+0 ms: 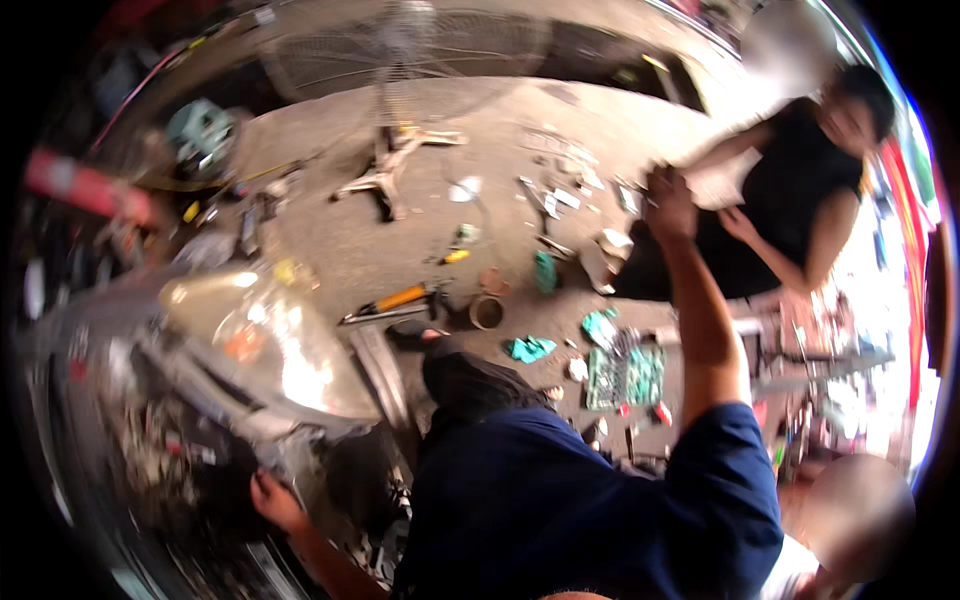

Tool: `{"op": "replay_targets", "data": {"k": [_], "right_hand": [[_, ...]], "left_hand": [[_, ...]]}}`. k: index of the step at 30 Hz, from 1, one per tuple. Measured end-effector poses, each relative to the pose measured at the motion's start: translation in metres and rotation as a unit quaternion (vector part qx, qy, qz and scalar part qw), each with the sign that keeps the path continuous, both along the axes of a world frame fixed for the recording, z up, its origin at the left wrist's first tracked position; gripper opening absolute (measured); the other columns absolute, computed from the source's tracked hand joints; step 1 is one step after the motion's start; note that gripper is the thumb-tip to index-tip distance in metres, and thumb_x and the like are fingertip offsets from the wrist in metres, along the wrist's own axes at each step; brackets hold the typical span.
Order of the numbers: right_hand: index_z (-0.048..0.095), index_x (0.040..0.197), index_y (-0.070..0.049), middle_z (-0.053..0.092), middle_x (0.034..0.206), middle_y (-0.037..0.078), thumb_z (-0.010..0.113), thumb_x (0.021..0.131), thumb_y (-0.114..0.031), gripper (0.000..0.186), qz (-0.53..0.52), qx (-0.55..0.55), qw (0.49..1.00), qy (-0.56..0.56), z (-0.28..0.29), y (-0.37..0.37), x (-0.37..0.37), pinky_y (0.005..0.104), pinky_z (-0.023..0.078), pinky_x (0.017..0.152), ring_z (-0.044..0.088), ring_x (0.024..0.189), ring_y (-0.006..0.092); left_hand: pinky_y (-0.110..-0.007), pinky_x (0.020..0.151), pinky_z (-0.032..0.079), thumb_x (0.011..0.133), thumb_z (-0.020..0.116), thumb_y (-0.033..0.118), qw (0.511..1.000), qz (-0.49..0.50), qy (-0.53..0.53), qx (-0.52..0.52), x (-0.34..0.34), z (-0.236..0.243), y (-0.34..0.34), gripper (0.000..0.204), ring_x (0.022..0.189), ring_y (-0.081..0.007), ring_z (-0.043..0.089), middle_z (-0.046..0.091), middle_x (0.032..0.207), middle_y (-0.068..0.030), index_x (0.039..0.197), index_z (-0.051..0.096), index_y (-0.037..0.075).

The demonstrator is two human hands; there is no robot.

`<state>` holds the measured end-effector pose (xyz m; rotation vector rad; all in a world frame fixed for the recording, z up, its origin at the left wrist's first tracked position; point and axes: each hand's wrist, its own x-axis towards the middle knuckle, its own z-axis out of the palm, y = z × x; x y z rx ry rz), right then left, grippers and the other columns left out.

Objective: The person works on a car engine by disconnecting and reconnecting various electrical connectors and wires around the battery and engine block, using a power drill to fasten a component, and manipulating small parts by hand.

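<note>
At the lower left, my left hand is by the open front of a vehicle, just below its large clear headlight. Blur smears its fingers, so I cannot tell whether it grips the edge there. My right arm stretches far forward and to the right. At its end my right hand is closed, meeting or nearly meeting a hand of a person in black. What lies inside my right fingers, if anything, is hidden. A pale sheet-like thing shows beside that person's other hand.
A green socket-set case and a green cloth lie on the floor, with a yellow-and-black tool and a round can nearby. Farther off stands a large fan. Another person is close at the lower right.
</note>
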<state>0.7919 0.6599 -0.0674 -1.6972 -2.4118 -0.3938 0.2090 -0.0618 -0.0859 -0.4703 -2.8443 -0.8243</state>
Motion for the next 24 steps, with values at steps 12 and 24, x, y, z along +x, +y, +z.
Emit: {"op": "replay_targets", "data": {"k": [12,24], "right_hand": [[0.063,0.110,-0.003,0.072,0.090,0.026,0.067,0.105,-0.026,0.024,0.204,-0.183,0.959,0.066,-0.031,-0.033,-0.139,0.0573,0.051,0.069,0.070,0.085,0.0473],[0.062,0.113,-0.001,0.075,0.099,0.021,0.072,0.097,-0.012,0.022,0.738,-0.310,0.589,0.115,0.244,-0.343,-0.671,0.0489,0.057,0.076,0.073,0.088,0.0430]], "left_hand": [[-0.030,0.066,0.049,0.101,0.073,0.014,0.950,0.074,0.012,0.302,0.004,0.047,0.052,0.019,0.073,-0.0139,0.061,0.066,0.084,-0.0043,0.116,0.075,0.003],[-0.036,0.101,0.053,0.094,0.085,0.028,0.912,0.116,-0.013,0.394,-0.271,0.118,0.022,0.060,0.112,-0.0235,0.070,0.069,0.133,-0.0185,0.142,0.062,0.001]]}}
